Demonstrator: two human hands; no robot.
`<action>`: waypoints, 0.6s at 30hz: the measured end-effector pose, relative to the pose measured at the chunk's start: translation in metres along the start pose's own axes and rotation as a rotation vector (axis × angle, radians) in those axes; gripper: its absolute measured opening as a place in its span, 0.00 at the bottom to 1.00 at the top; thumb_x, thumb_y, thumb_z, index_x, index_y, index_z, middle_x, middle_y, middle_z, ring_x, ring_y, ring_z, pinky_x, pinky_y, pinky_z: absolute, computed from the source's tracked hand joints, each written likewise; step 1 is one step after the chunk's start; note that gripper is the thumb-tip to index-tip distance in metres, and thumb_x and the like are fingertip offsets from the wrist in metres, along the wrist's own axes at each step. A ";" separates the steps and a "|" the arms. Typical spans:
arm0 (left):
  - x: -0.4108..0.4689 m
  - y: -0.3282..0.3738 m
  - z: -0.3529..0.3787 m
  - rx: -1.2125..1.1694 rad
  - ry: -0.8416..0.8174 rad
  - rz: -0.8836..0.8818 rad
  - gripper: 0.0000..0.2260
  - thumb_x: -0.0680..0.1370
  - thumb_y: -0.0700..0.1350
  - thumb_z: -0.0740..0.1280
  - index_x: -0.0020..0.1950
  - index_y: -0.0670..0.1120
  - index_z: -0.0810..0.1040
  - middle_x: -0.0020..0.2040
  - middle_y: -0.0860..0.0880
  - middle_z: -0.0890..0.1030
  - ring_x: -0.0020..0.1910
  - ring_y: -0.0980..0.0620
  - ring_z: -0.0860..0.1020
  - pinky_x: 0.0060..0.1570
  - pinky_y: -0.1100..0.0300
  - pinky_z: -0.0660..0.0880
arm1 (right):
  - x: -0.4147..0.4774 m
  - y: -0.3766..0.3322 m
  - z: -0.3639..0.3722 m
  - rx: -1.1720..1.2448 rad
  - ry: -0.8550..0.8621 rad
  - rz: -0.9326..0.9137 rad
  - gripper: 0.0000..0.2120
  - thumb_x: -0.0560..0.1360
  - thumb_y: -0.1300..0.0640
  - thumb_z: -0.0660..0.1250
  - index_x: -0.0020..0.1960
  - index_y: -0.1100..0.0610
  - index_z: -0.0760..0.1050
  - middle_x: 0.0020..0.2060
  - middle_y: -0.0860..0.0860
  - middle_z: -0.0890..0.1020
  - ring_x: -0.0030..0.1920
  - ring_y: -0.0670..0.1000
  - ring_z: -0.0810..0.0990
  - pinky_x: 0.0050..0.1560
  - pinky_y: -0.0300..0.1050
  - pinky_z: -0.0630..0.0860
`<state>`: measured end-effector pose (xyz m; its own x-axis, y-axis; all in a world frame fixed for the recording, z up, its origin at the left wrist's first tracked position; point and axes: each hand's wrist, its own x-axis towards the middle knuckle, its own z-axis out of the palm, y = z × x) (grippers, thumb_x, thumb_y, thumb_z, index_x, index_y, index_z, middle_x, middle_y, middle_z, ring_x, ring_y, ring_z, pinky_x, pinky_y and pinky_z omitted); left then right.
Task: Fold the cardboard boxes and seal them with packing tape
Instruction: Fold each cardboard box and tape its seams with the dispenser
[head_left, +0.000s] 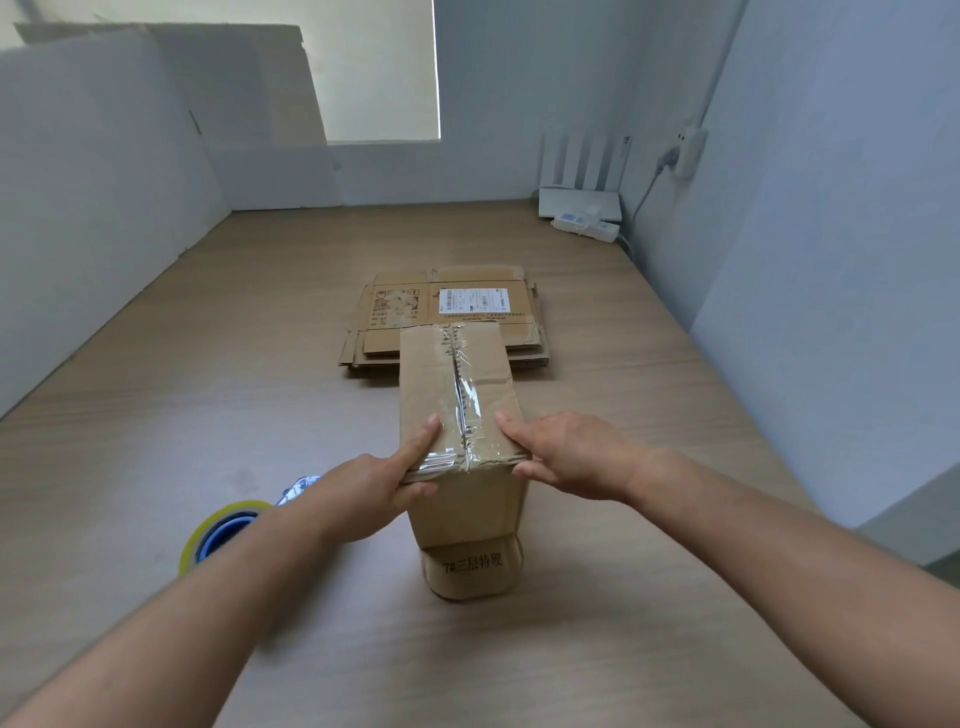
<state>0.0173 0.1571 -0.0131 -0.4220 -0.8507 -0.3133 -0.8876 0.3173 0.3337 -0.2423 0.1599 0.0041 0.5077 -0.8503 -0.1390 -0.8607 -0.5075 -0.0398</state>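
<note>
1. The cardboard box is standing upright on the table directly in front of the person. Its taped top face is stretching away from them toward the stack of flattened boxes lying further back.
2. The left hand is pinching the near left corner of the top, with the thumb lying on the flap and the fingers curling round the near edge below.
3. The right hand is clamping the near right corner with its thumb on top. Its fingers are tucked down the side, so they are probably pressing the wall, though I am not seeing that clearly.
4. The strip of packing tape is running along the centre seam, wrinkled, and folding over the near edge between the two hands.
5. What the next move is turning on is that the seam's long axis is pointing straight away from the person. Both hands are sitting at its near end, one on either side and about equally close.
6. The tape roll is lying on the table to the left, just behind the left forearm, so the left hand is the nearer one for reaching it.
</note>
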 end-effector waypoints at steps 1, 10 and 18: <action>-0.001 0.001 -0.003 -0.022 -0.022 0.010 0.33 0.81 0.59 0.57 0.70 0.69 0.31 0.60 0.41 0.78 0.57 0.43 0.76 0.49 0.62 0.66 | 0.000 0.001 -0.002 0.014 -0.022 -0.003 0.31 0.80 0.45 0.57 0.78 0.52 0.48 0.57 0.56 0.78 0.56 0.57 0.75 0.51 0.48 0.69; -0.005 -0.011 -0.046 0.042 -0.245 0.095 0.38 0.78 0.51 0.64 0.71 0.73 0.37 0.72 0.52 0.70 0.66 0.55 0.71 0.62 0.63 0.65 | -0.002 0.016 -0.023 -0.062 -0.082 -0.039 0.31 0.77 0.49 0.64 0.76 0.44 0.52 0.55 0.54 0.75 0.55 0.55 0.74 0.55 0.55 0.73; -0.004 -0.011 -0.027 0.405 0.102 0.173 0.35 0.76 0.65 0.59 0.77 0.63 0.42 0.65 0.55 0.77 0.56 0.49 0.78 0.52 0.60 0.71 | -0.003 0.012 -0.016 -0.217 0.159 -0.191 0.26 0.75 0.39 0.62 0.67 0.53 0.65 0.50 0.52 0.78 0.49 0.54 0.77 0.39 0.46 0.70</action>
<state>0.0340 0.1451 0.0084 -0.5684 -0.8010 -0.1880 -0.8147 0.5798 -0.0072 -0.2530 0.1539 0.0196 0.6735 -0.7391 0.0077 -0.7300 -0.6635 0.1640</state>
